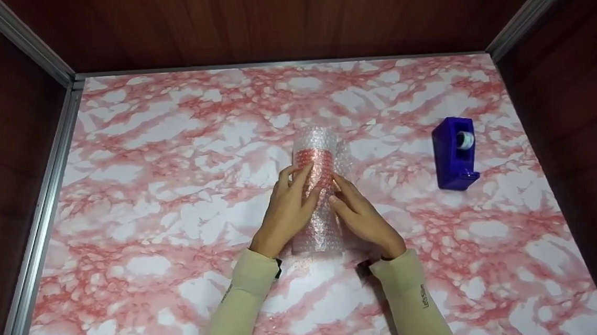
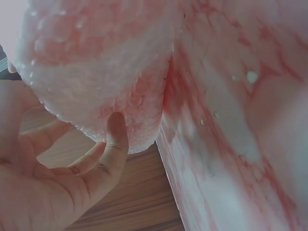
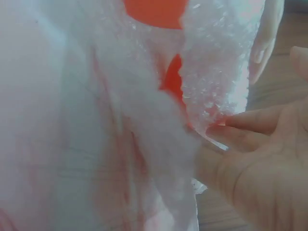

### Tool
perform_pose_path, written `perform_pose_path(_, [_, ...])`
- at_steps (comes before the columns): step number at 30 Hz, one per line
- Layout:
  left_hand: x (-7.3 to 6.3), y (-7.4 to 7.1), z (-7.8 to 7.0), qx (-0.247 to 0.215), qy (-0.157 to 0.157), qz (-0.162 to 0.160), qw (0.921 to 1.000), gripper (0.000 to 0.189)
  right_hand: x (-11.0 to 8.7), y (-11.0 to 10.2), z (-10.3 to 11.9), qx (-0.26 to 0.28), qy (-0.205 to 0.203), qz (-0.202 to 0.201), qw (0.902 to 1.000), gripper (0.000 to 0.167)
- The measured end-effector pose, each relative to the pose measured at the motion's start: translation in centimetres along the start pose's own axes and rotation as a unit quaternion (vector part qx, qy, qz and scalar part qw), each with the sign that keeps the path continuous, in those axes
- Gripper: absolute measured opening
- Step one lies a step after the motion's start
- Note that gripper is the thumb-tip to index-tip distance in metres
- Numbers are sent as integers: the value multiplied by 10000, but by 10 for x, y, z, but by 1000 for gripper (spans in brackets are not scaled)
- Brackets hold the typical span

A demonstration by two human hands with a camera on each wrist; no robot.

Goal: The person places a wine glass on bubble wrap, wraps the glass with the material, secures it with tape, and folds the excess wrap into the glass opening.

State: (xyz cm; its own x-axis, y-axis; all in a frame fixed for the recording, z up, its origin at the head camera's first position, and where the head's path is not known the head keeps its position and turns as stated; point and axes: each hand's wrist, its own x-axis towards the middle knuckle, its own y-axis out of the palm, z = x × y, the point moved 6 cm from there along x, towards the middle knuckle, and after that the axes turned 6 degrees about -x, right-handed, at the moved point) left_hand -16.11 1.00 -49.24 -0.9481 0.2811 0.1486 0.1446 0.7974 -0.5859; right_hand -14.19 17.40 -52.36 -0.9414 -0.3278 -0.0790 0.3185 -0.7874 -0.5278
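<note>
A red cylinder-like object lies rolled in clear bubble wrap at the middle of the table; the wrap hides what kind of thing it is. My left hand holds the roll from its left side, fingers bent along the curve of the wrap. On the opposite side, my right hand grips the wrap near its edge, with fingertips on the bubbled surface. Part of that hand is hidden behind a loose sheet of wrap. In the right wrist view, red shows through the gap between the layers.
A blue tape dispenser with a roll of tape stands to the right on the red-and-white marbled table. Dark wooden panels and metal rails border the table at the back and sides.
</note>
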Motion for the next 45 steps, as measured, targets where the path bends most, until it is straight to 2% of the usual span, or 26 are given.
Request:
perform_pose_path(7, [2, -2, -2, -188, 144, -91, 9997, 55, 0, 0, -3, 336, 209, 121, 9991, 66])
perform_pose_path(13, [1, -2, -5, -7, 386, -177, 9991, 44, 0, 0, -4, 572, 305, 231, 9976, 67])
perform_pose_path(19, [1, -1, -7, 181, 576, -276, 9978, 38, 2, -2, -9, 325, 317, 145, 9989, 66])
perform_pose_path(25, [3, 5, -9, 353, 539, -114, 9979, 39, 1, -5, -15, -22, 399, -3, 9992, 67])
perform_pose_path(30, [5, 10, -12, 477, 435, 29, 9979, 39, 2, -5, -17, 98, 391, -16, 9992, 65])
perform_pose_path(36, [6, 12, -15, 667, 372, 15, 9971, 39, 2, -6, -19, 257, 504, -10, 9984, 64])
perform_pose_path(41, [7, 15, -18, 879, 449, -98, 9951, 39, 2, -10, -21, 129, 495, -271, 9983, 62])
perform_pose_path(45, [8, 18, -22, 1136, 514, -150, 9921, 40, 2, -14, -22, -51, 436, -645, 9969, 56])
